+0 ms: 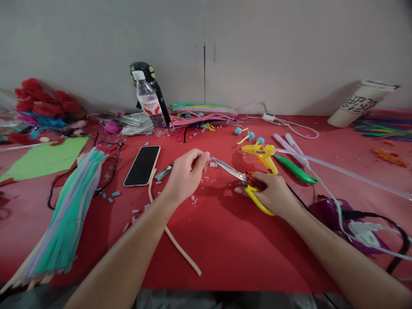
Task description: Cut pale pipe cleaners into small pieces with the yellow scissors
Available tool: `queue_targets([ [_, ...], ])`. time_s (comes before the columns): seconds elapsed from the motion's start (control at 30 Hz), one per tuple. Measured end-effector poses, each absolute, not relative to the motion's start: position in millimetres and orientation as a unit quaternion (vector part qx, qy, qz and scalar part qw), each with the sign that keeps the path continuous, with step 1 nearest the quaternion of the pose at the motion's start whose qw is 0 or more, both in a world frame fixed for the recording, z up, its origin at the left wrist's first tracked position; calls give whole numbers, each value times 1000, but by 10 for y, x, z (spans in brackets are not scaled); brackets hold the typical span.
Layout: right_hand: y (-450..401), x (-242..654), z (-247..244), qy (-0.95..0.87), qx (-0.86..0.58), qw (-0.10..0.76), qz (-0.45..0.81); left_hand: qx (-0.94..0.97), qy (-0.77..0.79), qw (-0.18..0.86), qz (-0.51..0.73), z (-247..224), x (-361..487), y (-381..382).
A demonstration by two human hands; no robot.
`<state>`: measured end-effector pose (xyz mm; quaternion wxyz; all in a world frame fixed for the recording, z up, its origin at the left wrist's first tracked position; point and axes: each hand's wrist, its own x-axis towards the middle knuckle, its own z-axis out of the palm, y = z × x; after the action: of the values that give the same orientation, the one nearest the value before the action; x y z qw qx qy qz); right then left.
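My left hand (189, 171) is closed in a pinch around something small and pinkish, too small to make out. The tips of the scissors (228, 168) touch or nearly touch that pinch. Their red and yellow handles are in my right hand (268, 191), with its fingers wrapped round them. Small pale clippings (213, 165) lie on the red table (212, 240) below the blades. A cream cord (183, 250) runs under my left forearm. Just beyond my right hand sits a yellow glue gun (262, 154).
A phone (142, 166) and a teal and lilac bundle of strips (69, 214) lie left. Behind stand a plastic bottle (150, 103) and pink stems (206, 120). At right are a green-handled tool (296, 168), a purple object (341, 214), cables and a leaning cup (360, 103).
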<state>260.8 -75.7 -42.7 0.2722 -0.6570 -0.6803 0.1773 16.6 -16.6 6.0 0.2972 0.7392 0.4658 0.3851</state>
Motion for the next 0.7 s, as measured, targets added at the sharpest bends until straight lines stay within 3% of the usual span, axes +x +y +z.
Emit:
queue_targets([
  [0.7, -753, 2620, -444, -688, -650, 277, 166, 749, 467, 274, 383, 42, 159, -155],
])
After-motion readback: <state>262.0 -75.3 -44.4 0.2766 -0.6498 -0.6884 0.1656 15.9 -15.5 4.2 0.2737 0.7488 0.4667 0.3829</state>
